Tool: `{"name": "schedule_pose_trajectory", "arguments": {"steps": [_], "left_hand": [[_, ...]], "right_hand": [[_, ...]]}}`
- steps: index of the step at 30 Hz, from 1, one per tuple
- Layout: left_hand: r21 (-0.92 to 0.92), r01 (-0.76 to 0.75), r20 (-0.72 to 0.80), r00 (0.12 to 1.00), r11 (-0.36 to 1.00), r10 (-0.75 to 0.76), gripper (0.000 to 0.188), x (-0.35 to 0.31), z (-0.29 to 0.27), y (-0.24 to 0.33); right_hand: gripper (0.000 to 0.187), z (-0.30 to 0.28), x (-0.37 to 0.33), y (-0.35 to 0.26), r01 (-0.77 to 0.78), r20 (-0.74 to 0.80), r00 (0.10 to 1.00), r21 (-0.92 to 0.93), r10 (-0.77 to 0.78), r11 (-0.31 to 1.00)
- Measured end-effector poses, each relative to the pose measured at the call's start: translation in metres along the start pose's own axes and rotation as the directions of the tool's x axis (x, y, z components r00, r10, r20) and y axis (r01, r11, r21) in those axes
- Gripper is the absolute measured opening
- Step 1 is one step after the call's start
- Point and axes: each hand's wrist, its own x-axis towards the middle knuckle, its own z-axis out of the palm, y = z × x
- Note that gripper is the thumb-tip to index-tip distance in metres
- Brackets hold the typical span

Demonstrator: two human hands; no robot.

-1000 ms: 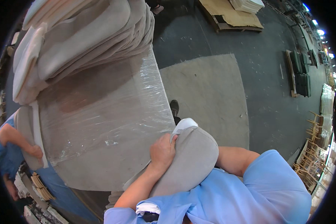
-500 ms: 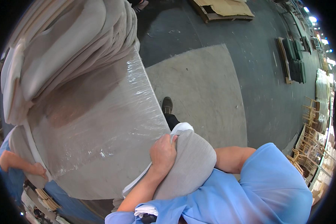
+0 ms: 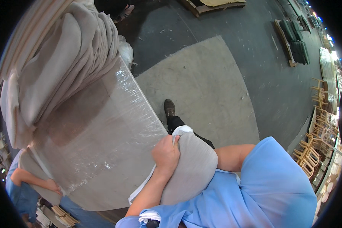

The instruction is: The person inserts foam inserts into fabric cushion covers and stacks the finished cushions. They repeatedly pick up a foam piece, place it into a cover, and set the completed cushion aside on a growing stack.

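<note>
A curved grey fabric-covered pad (image 3: pixel 195 161) with a white edge leans against my blue shirt at the near corner of the table. My left hand (image 3: pixel 166 155) is closed on its left edge, thumb over the grey fabric. The right forearm (image 3: pixel 235 156) passes behind the pad, which hides my right hand and its fingers. Just left of my left hand is the table (image 3: pixel 114 140), its top covered in clear plastic film. Many similar grey padded pieces (image 3: pixel 60 57) stand bunched together on its far left part.
A co-worker's hand (image 3: pixel 54 186) rests at another grey piece on the table's left side. My shoe (image 3: pixel 170 107) stands on a pale mat (image 3: pixel 201 79). Pallets, one with dark green pads (image 3: pixel 298 43), stand farther off. Wooden chair frames (image 3: pixel 309 155) line the right.
The view has shifted, so the table and stack sit lower and farther left. My left hand keeps its hold on the grey pad, with little change in its grip.
</note>
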Motion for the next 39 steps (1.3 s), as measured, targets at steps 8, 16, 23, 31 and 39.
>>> {"name": "schedule_pose_trajectory", "arguments": {"steps": [8, 16, 23, 31, 39], "left_hand": [[-0.001, -0.181, -0.091, 0.979, 0.984, 0.18, 0.03, -0.006, -0.009, -0.006], [0.05, -0.278, -0.137, 0.949, 0.959, 0.282, 0.019, -0.011, -0.015, -0.005], [0.049, -0.363, -0.175, 0.914, 0.93, 0.366, 0.019, -0.011, -0.023, 0.008], [0.052, -0.389, -0.171, 0.904, 0.92, 0.392, 0.02, -0.017, -0.023, 0.012], [-0.295, 0.22, 0.303, 0.945, 0.93, -0.127, 0.021, 0.0, -0.019, 0.012]], "right_hand": [[0.037, -0.013, 0.035, -0.006, 0.216, -0.128, 0.94, -0.494, -0.316, 0.843], [0.026, 0.067, -0.034, -0.124, 0.403, 0.276, 0.712, -0.914, -0.646, 0.054], [0.023, 0.112, -0.041, -0.155, 0.219, 0.22, 0.976, -0.974, -0.008, -0.06], [0.018, 0.111, -0.049, -0.159, 0.232, 0.226, 0.97, -0.971, 0.084, -0.061], [0.019, 0.081, -0.057, -0.144, 0.212, 0.211, 0.97, -0.977, -0.125, 0.0]]}}
